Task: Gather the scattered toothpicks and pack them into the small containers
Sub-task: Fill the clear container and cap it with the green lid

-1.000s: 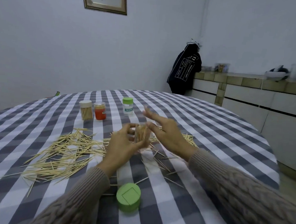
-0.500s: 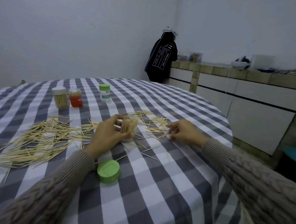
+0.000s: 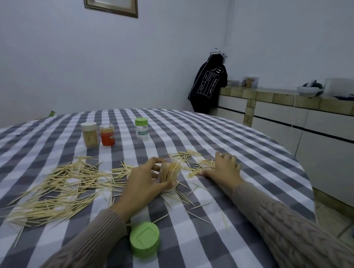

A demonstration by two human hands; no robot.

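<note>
Head view: left hand (image 3: 142, 185) gripped a clear container (image 3: 170, 176) of upright toothpicks on the checked counter (image 3: 244, 151). Right hand (image 3: 225, 168) lay flat, fingers spread, on a small toothpick scatter (image 3: 193, 158). Bigger pile (image 3: 63, 186) left; green lid (image 3: 144, 239) near.

Left hand (image 3: 142, 183) reaching forward from a beige cable-knit sleeve (image 3: 93, 239), back of the hand up, thumb and fingers curled around something held upright, closed in a grip. Right hand (image 3: 224, 168) stretched further forward and to the right, palm down, lying flat and low, fingers (image 3: 227, 157) slightly spread and bent, not gripping. Right forearm in the same knit sleeve, running diagonally from the lower right corner. Both hands apart, not touching one another.
</note>
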